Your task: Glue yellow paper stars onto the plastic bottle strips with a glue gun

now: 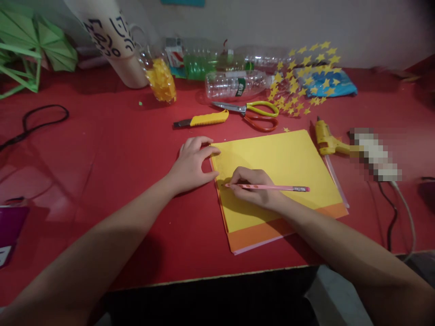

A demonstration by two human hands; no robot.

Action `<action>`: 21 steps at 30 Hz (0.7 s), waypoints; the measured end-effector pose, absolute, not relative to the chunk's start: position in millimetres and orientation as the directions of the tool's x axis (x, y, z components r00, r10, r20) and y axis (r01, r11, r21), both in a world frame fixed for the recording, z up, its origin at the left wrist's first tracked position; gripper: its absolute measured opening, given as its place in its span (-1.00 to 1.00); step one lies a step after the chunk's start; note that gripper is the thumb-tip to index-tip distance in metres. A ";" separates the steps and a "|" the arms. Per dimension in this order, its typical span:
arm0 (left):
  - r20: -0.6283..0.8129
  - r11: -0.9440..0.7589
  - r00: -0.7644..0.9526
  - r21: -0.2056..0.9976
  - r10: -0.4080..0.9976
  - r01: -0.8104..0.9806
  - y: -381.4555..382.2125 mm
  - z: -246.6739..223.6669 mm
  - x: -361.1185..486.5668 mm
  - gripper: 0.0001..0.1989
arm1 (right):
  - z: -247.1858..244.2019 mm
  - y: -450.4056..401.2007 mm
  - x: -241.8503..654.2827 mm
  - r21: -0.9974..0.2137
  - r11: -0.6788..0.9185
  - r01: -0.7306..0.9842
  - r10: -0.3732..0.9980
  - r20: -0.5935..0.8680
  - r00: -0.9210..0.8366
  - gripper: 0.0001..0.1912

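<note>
A pink pencil [272, 187] with a pink eraser end is gripped in my right hand [253, 186]. Its tip meets the left part of a yellow sheet of paper [288, 158], where faint pencil marks seem to show. Under that sheet lie an orange sheet [258, 233] and a pink one [261, 245], their lower edges sticking out. My left hand [195, 164] is open, fingers spread, with its fingertips resting on the paper's left edge.
Beyond the paper lie a yellow box cutter [210, 118], scissors [261, 113] and a yellow glue gun [326, 138]. Plastic bottles [234, 84], a jar of yellow pieces [159, 79], a tall cup [115, 45] and yellow paper stars [306, 81] stand at the back. Cables [404, 208] run right.
</note>
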State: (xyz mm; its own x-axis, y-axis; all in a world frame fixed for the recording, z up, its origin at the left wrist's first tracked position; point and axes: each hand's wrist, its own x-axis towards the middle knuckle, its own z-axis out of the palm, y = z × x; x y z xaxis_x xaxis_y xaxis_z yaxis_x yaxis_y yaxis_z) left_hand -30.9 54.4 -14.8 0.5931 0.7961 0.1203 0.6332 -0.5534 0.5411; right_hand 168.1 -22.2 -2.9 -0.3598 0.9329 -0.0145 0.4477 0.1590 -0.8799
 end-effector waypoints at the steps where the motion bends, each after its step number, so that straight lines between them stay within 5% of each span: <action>1: 0.122 -0.554 0.592 0.540 0.796 0.634 54.3 -14.9 -30.9 -0.59 | -2.7 -22.2 168.1 -0.879 0.159 0.449 0.933 -0.015 -0.359 -0.93; 21: 0.109 -0.543 0.590 0.548 0.800 0.636 53.7 -13.7 -30.3 -0.59 | -3.4 -23.0 166.7 -0.886 0.165 0.434 0.955 0.033 -0.296 -0.91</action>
State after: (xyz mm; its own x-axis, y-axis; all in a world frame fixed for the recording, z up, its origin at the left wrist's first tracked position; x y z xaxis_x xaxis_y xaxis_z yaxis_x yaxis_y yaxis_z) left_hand -30.3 53.7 -13.7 0.5898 0.8002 0.1088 0.6358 -0.5432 0.5483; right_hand 166.7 -23.0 -3.4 -0.2961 0.9546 0.0326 0.4339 0.1648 -0.8858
